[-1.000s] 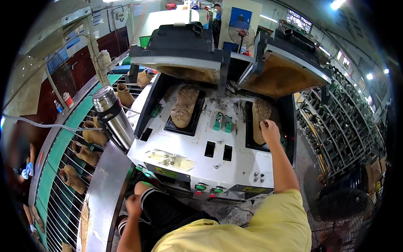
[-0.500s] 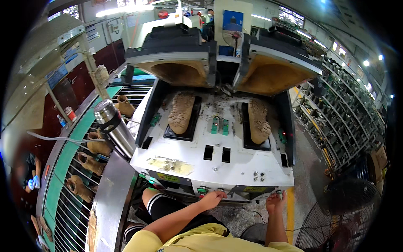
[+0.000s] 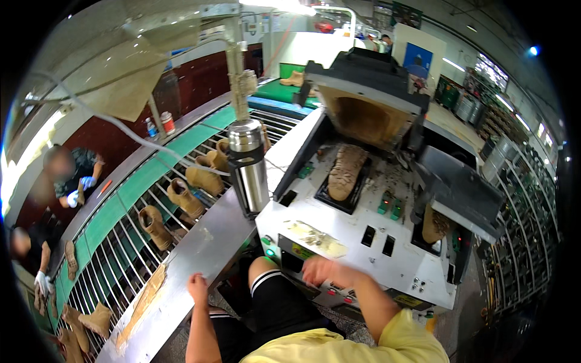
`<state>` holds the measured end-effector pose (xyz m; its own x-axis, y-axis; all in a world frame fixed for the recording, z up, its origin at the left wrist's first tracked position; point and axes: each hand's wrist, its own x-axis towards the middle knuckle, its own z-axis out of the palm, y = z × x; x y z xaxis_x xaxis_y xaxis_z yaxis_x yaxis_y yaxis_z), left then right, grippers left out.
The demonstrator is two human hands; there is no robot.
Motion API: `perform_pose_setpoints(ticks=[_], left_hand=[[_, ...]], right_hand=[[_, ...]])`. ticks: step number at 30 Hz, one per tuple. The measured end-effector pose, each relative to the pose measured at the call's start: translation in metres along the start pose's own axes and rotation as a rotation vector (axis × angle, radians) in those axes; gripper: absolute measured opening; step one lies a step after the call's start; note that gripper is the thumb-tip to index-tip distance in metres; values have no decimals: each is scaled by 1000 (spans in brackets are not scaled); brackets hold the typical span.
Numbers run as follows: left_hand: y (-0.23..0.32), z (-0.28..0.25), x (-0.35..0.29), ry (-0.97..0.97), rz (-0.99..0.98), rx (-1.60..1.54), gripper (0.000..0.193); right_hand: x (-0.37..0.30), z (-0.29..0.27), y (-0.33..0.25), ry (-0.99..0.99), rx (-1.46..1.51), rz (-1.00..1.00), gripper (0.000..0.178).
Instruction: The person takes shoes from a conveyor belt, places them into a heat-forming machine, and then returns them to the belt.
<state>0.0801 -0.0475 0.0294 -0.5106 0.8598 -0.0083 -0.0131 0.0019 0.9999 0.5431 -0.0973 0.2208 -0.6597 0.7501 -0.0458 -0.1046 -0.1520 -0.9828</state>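
Observation:
My left hand (image 3: 198, 288) hovers by the edge of the steel ledge (image 3: 209, 245), its fingers curled in and nothing visible in them. Smeared by motion, my right hand (image 3: 324, 271) is at the front panel of the white press machine (image 3: 339, 224); its fingers cannot be made out. On the machine, a tan shoe with its lugged sole up (image 3: 347, 172) sits under a raised left lid (image 3: 366, 109). The right lid (image 3: 463, 178) is partly lowered over a second tan shoe (image 3: 434, 225), hiding much of it.
A steel thermos (image 3: 249, 166) stands between ledge and machine. Left of it, tan boots (image 3: 154, 227) rest on a roller rack (image 3: 130, 266) beside a green strip. Two people work at far left, one with gloved hands (image 3: 88, 181). Metal racks (image 3: 520, 206) stand at right.
The view has turned left. The right lid has come down partway from fully raised. My left hand has left the panel buttons for the ledge; my right hand has moved left from the panel's right end.

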Motion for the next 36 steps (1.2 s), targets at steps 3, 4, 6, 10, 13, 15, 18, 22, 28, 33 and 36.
perform_pose_setpoints(ticks=[3, 4, 6, 10, 13, 15, 18, 22, 28, 33, 36], left_hand=[[-1, -60, 22, 211, 12, -5, 12], [0, -66, 22, 206, -19, 15, 13], [-32, -132, 26, 409, 74, 265, 13], [-18, -115, 13, 380, -40, 141, 13], [-2, -90, 7, 466, 44, 195, 12], [-2, -90, 8, 453, 35, 242, 13], [-14, -98, 10, 470, 31, 293, 13], [2, -91, 7, 487, 33, 489, 14], [-8, -95, 9, 443, 12, 490, 14], [-1, -93, 9, 341, -24, 229, 12], [17, -53, -12, 9, -294, -200, 10]], right_hand=[[60, -87, -31, 858, -167, -223, 41], [69, -139, -31, 1155, -566, -315, 41], [120, -167, -80, 1428, -659, -175, 50], [145, -213, -135, 1653, -945, 408, 86], [153, -247, -147, 1619, -729, 713, 110], [163, -260, -141, 1579, -719, 820, 114], [169, -271, -120, 1528, -787, 927, 119], [166, -268, -132, 1439, -800, 1045, 122], [116, -290, -160, 1556, -946, 551, 115], [86, -202, -232, 1614, -774, 355, 97], [53, -155, -249, 1384, -544, 8, 77]])
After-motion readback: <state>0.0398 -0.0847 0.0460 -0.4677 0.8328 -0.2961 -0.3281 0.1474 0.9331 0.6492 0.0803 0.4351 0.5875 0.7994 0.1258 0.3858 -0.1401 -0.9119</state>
